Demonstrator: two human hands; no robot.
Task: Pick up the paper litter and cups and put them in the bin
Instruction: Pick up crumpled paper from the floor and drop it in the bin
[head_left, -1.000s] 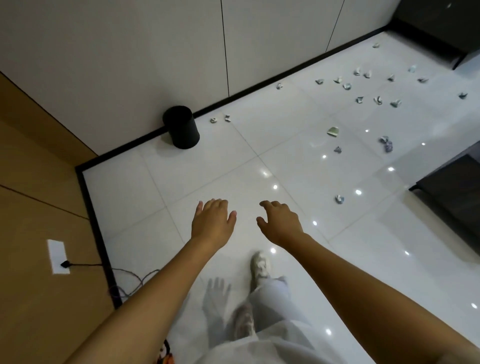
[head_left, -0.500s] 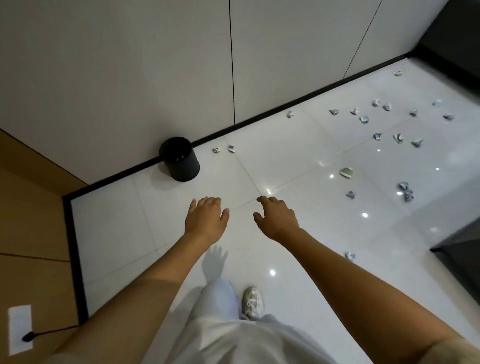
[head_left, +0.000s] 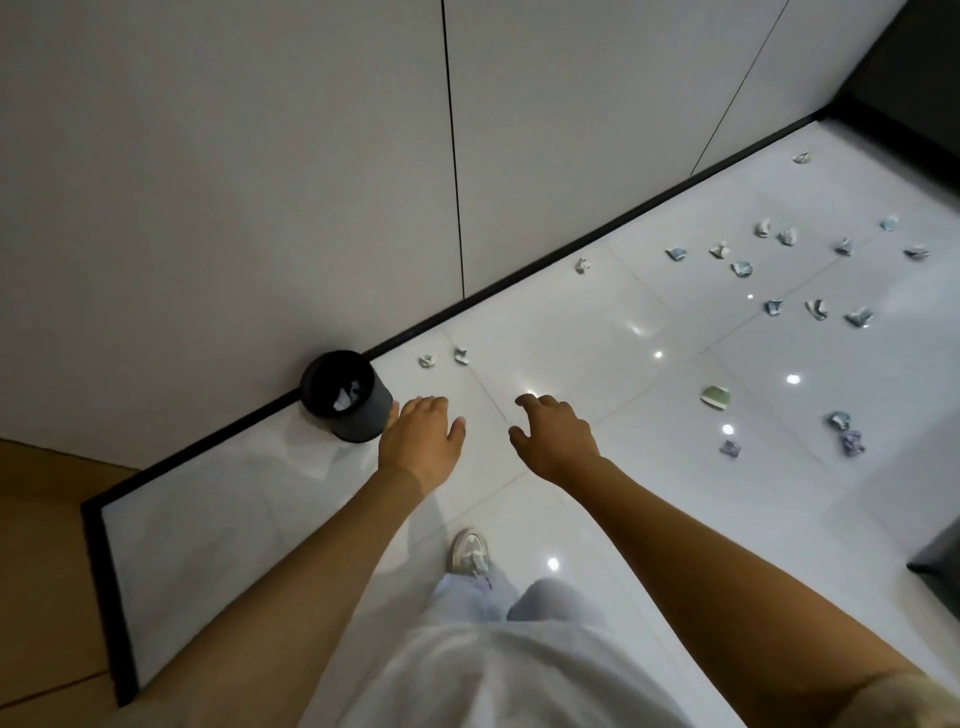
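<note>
A black round bin (head_left: 358, 415) stands on the white tiled floor against the wall, with some white paper inside. My left hand (head_left: 422, 441) hovers just right of the bin, open and holding nothing. My right hand (head_left: 556, 439) is a little further right, open and held out with nothing in it. Two crumpled papers (head_left: 427, 360) (head_left: 461, 355) lie beyond my hands near the skirting. A squashed green cup (head_left: 716, 397) lies to the right. Several crumpled papers (head_left: 774, 306) are scattered over the far right floor, and a pair (head_left: 844, 428) lies close together nearer by.
A pale wall (head_left: 311, 182) with a black skirting runs diagonally behind the bin. Wooden flooring (head_left: 47, 571) borders the tiles on the left. A dark piece of furniture (head_left: 937, 561) juts in at the right edge. My shoe (head_left: 469, 552) and trouser legs are below my hands.
I have walked closer to the bin and the view has tilted, so the bin's inside now shows. Both hands stay open and outstretched, the left now beside the bin.
</note>
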